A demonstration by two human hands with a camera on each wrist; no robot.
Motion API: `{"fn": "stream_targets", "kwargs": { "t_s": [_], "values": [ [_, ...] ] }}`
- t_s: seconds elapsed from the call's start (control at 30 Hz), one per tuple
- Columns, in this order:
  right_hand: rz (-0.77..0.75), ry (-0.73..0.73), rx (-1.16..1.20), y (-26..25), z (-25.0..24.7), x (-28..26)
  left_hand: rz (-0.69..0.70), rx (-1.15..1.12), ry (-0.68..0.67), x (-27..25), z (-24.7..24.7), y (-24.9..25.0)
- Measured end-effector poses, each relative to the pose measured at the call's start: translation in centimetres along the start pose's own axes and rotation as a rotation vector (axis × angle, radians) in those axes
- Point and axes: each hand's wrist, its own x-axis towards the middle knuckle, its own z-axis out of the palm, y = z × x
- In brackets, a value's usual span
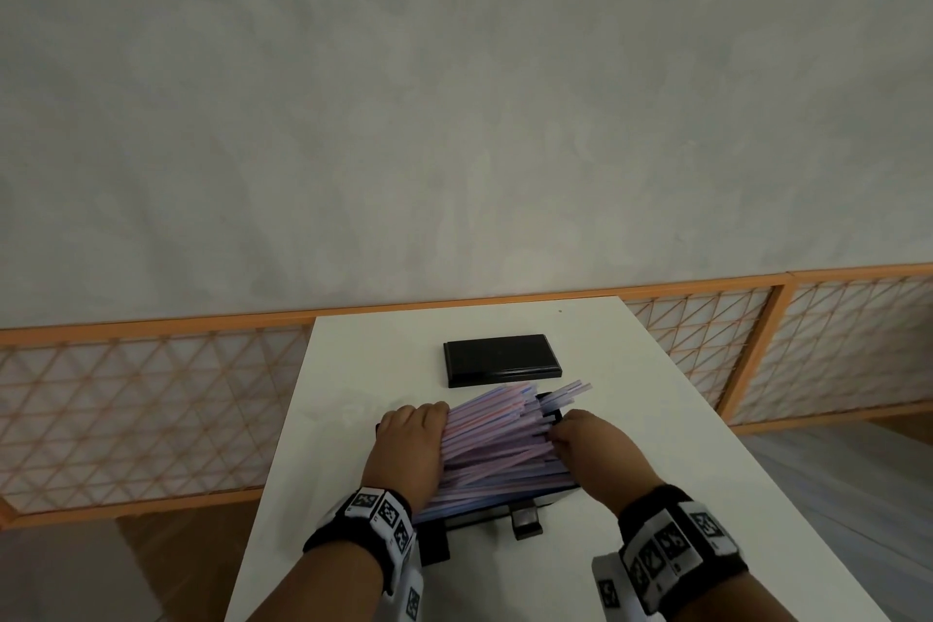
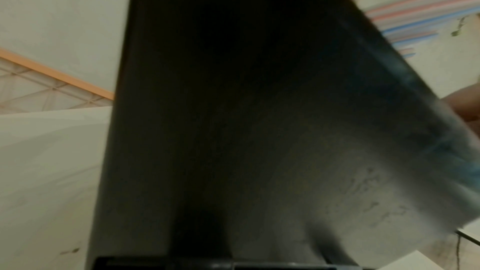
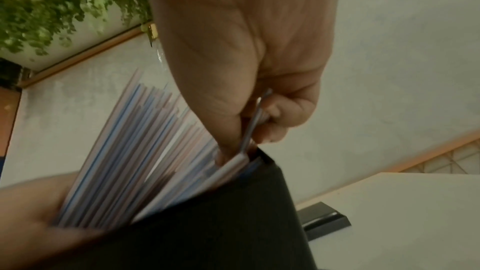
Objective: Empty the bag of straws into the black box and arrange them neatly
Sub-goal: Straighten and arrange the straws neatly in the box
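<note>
A black box sits on the white table, with a clasp on its near side. A fanned pile of pink, blue and white straws lies across it, the far ends sticking out past the rim. My left hand lies on the pile's left side with its fingers bent over the straws. My right hand is at the pile's right edge. In the right wrist view it pinches a straw between thumb and fingers, just above the box wall. The left wrist view is mostly the dark box wall, with straws above it.
The box's black lid lies flat on the table just beyond the box, also seen as the lid. An orange-framed lattice screen runs behind the table below a grey wall. Green foliage hangs at the upper left.
</note>
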Motion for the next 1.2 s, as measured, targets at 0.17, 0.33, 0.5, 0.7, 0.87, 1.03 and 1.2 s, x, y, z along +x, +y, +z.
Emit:
{"fn": "stream_targets", "kwargs": {
  "t_s": [0.17,0.33,0.5,0.7,0.87,1.03,1.2],
  "values": [
    [-0.004,-0.035,0.097,0.8,-1.7,-0.2,-0.002,0.000,0.013,0.0,0.0,0.1],
    [-0.041,-0.044,0.137,1.6,-2.4,0.1,-0.003,-0.004,0.028,0.0,-0.1,0.2],
    [-0.095,0.105,0.171,-0.3,0.7,1.1,-0.008,-0.001,0.010,0.0,-0.1,0.0],
    [0.020,0.409,0.624,0.1,2.7,0.3,-0.051,-0.012,-0.003,0.1,0.3,-0.2],
    [0.070,0.823,0.608,0.0,0.5,-1.6,-0.002,-0.009,0.010,0.2,0.9,-0.5],
    [-0.708,0.416,-0.153,-5.2,2.4,-4.3,-0.025,-0.002,0.040,0.3,1.1,-0.6],
    [-0.679,0.123,-0.397,-5.4,5.4,-2.5,-0.002,0.031,0.043,0.1,1.5,-0.7]
  ]
}}
